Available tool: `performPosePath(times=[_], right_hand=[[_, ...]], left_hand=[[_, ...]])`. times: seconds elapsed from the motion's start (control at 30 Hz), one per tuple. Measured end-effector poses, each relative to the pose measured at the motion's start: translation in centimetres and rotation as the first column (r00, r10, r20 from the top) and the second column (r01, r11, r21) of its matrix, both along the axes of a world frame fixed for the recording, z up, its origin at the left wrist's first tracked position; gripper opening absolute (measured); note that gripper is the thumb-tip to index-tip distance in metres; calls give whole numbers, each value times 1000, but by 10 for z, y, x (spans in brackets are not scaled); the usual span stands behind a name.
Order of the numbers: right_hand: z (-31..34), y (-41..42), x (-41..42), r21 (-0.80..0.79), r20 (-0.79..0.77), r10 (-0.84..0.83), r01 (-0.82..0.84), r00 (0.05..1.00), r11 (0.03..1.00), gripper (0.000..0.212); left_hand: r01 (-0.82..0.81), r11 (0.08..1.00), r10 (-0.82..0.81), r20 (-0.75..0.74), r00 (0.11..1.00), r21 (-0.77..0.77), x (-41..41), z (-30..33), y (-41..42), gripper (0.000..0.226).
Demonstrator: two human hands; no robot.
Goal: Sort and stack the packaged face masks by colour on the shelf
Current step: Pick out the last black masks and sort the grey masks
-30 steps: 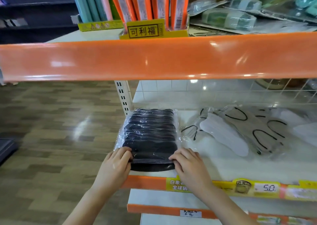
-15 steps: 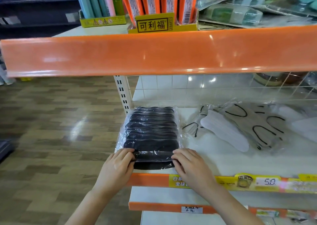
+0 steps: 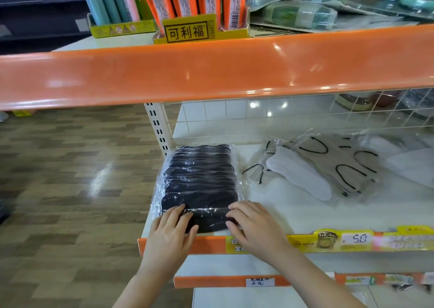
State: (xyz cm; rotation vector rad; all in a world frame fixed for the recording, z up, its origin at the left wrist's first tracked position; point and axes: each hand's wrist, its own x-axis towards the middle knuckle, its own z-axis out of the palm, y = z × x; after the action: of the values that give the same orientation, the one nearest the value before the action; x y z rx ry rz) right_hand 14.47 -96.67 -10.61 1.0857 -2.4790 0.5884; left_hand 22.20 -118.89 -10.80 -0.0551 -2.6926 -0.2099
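Your shelf [image 3: 305,216] runs wide and white to the right of your hands, its orange front lip just under your palms, and the bare board between your right hand and the loose packets gives you room to slide sideways. Above your hands the orange upper rail [image 3: 211,73] closes the opening overhead. Beyond your fingertips lies the stack of black masks [image 3: 199,178] in clear wrap, fanned back toward the tiled wall, its left side at the shelf's end, where the floor drops away past your left hand. Off to the right, well apart, white and grey masks [image 3: 317,166] lie scattered. Your left hand [image 3: 170,233] presses flat on the nearest packet's left corner, fingers straight; your right hand [image 3: 254,224] rests, fingers slightly bent, on its right corner.
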Motion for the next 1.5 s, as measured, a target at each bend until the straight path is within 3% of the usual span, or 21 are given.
performPosePath(times=[0.33,0.53,0.67,0.8,1.17,1.5], right_hand=[[2,-1,1,20,22,-26,25,999,999,30],[14,9,-1,-111,62,-165,171,984,979,34],[12,41,-8,-155,11,-240,239,971,959,28],[13,78,-21,-148,-38,-293,284,955,947,25],[14,193,-62,-186,-54,-317,302,947,935,26],[17,306,-76,-65,-91,-458,454,884,889,29]], left_hand=[[13,1000,-13,-12,1000,-11,-17,3,54,39],[35,999,-34,-67,997,9,-34,10,90,34],[98,995,-91,-182,979,29,-49,18,125,28],[125,992,-115,-203,972,32,-66,22,160,28],[136,987,-130,-77,989,88,-102,35,271,29],[135,990,-137,68,988,44,-132,38,375,31]])
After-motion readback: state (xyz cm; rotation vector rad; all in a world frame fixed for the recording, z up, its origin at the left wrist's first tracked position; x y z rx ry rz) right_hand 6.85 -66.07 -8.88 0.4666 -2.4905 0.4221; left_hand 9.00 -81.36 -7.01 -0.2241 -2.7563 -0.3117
